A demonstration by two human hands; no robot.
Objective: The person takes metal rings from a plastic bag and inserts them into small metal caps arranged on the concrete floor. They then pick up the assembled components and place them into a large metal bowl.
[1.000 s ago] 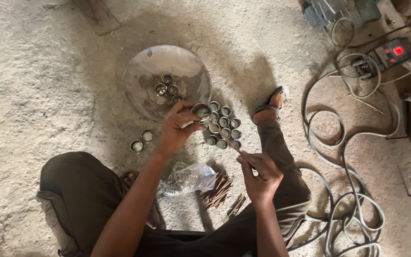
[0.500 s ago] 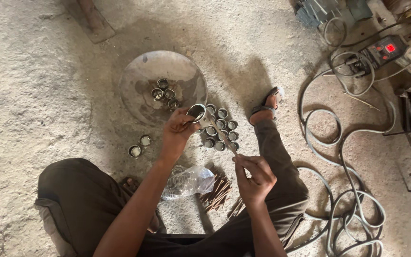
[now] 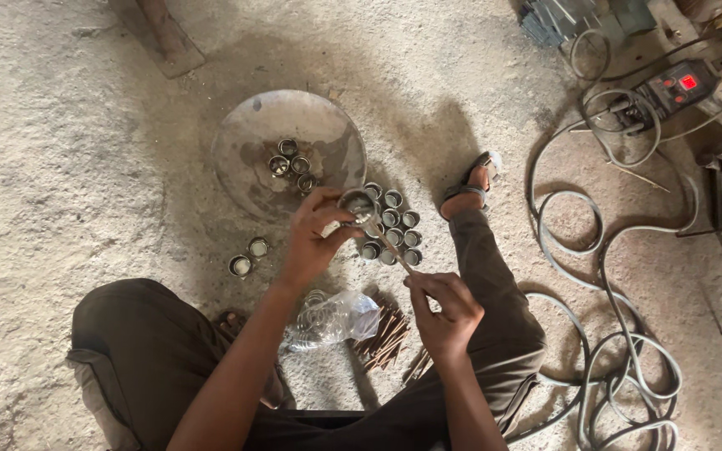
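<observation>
my left hand [image 3: 315, 238] is clamped on a small metal ring [image 3: 357, 203], held above the floor [image 3: 60, 167] just over a cluster of rings [image 3: 394, 230]. my right hand [image 3: 444, 305] is pinched shut on a thin rod [image 3: 390, 246] whose tip reaches the held ring. 3 more rings sit in the round metal dish [image 3: 244, 159], 2 lie left of my wrist. a plastic bag [image 3: 332, 317] and a bundle of rods [image 3: 384, 338] lie between my legs.

head cam | looks steeply down from above | mid-range | covers lap, hands, sandy floor [image 3: 60, 167]
</observation>
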